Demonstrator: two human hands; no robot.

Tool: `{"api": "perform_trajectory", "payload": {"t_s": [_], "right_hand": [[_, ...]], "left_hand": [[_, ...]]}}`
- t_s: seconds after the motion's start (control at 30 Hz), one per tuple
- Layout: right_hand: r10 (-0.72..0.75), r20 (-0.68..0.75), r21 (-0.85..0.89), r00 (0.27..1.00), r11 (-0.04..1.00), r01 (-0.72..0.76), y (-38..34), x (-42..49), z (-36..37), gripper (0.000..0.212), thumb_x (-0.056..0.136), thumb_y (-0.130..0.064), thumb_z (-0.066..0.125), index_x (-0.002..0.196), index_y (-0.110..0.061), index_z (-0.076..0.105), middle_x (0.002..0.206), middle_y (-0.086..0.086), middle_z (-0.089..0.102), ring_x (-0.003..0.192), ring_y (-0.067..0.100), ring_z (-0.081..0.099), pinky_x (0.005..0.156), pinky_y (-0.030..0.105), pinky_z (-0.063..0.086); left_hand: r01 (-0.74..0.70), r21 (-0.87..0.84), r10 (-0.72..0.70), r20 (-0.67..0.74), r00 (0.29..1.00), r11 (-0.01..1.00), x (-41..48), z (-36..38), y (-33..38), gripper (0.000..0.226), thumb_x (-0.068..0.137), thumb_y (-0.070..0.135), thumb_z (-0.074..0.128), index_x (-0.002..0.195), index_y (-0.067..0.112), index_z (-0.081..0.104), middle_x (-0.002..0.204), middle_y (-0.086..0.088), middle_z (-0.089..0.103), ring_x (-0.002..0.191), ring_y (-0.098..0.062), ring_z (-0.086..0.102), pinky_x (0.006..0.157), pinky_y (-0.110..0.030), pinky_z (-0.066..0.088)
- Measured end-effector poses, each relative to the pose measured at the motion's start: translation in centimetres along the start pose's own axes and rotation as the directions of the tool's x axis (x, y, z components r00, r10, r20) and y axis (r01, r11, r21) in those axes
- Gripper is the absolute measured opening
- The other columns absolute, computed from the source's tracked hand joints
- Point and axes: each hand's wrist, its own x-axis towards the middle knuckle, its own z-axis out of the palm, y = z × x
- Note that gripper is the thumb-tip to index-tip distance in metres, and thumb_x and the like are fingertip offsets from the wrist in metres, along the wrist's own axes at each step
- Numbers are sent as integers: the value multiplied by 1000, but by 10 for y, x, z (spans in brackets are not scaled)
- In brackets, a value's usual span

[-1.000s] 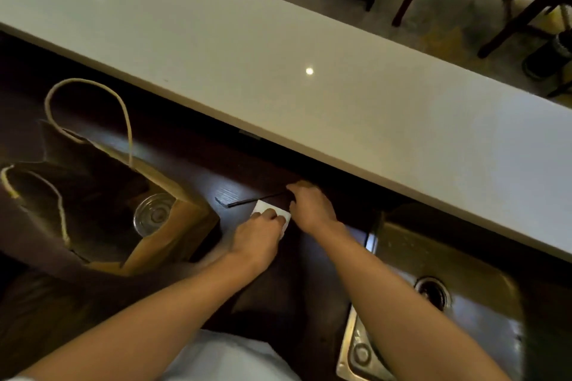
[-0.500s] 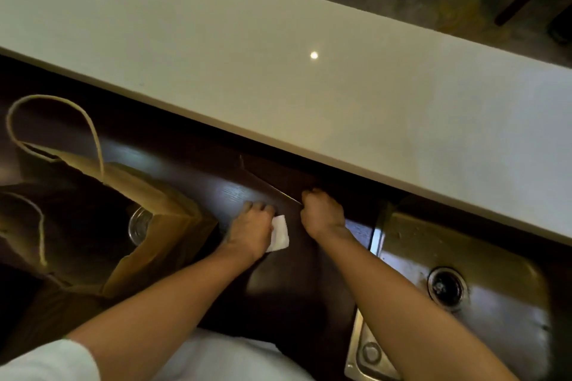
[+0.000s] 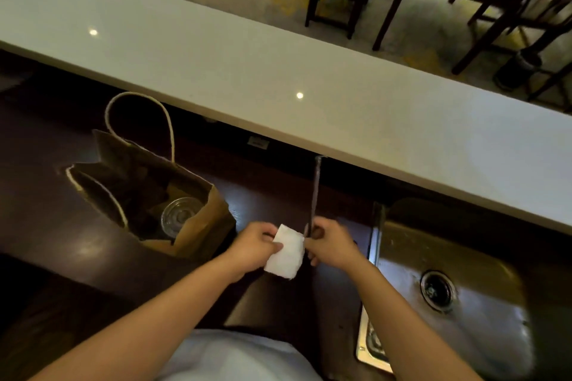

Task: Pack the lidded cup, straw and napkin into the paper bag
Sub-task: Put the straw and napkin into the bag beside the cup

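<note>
Head view: your left hand (image 3: 253, 246) pinches the white folded napkin (image 3: 286, 254); your right hand (image 3: 329, 243) grips the dark thin straw (image 3: 315, 192) upright beside it, both ready for the open brown paper bag (image 3: 198, 226).

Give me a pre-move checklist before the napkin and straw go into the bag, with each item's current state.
1. Cup already in the bag: ok, its lid shows through the opening.
2. Bag mouth open: ok, though the bag leans.
3. Napkin held: ok, left hand pinches its edge.
4. Straw held: ok, right hand grips its lower end, and it points away from the person.
5. Room beside the cup: cannot tell, the bag's inside is dark.
6. Path from hands to bag: ok, nothing lies between them.
</note>
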Motion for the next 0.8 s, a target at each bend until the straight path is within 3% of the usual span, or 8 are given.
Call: {"api": "perform_trajectory", "payload": {"t_s": [0.07,0.2,0.3,0.37,0.47,0.6,0.7,0.8], "right_hand": [[-13,-49,50,999,999,15,-15,-12,0,17,81,3,63,76,-12,61,60,6,67,52,25,70,52,37,61],[-143,-136,28,980,989,148,-52,-33,-3,9,84,-11,68,78,-17,69,71,5,72,63,14,66,65,35,55],[-258,-150,58,954,961,269,-91,-49,-10,14,92,-25,66,81,-18,72,76,6,73,72,23,68,70,38,53],[-295,-133,141,946,939,313,-118,-58,-13,16,94,-25,65,86,-16,74,79,8,74,66,21,69,68,37,55],[-351,-139,229,926,898,375,-157,-65,-10,13,93,-25,67,93,-16,76,80,15,73,63,24,67,72,49,60],[-484,-115,231,867,836,498,-202,-75,9,13,94,-11,65,98,-13,77,81,16,73,72,33,70,70,44,62],[-529,-73,227,845,817,531,-226,-77,30,15,91,-2,65,99,-8,76,87,10,73,79,24,71,69,32,62],[-527,-7,183,850,835,519,-238,-70,50,14,90,-5,68,96,-14,78,87,5,74,81,20,72,73,33,62]], "left_hand": [[-25,-62,28,50,998,998,-24,-8,10,20,90,-2,55,85,14,67,79,-12,72,81,-29,69,79,-46,55],[-143,-31,146,126,981,989,-75,-30,36,16,94,10,56,100,12,71,96,-16,76,94,-29,73,84,-50,57],[-270,62,259,141,955,961,-108,-60,66,17,95,19,56,102,15,70,93,-11,77,93,-25,73,83,-47,57],[-365,137,346,145,927,921,-127,-90,88,17,95,24,56,103,18,70,91,-6,76,91,-20,73,83,-45,59],[-443,241,427,121,896,863,-143,-146,115,19,95,25,55,104,17,71,95,-5,75,92,-24,72,85,-49,58],[-434,377,447,58,893,818,-138,-219,128,19,95,27,55,100,20,72,96,-1,75,93,-18,71,89,-44,56],[-403,440,406,93,909,802,-125,-253,124,16,94,25,56,93,22,72,82,4,72,76,-8,68,74,-32,54],[-354,577,324,158,933,736,-110,-269,117,17,94,24,57,84,24,71,72,7,69,67,-4,62,68,-28,50]]}}
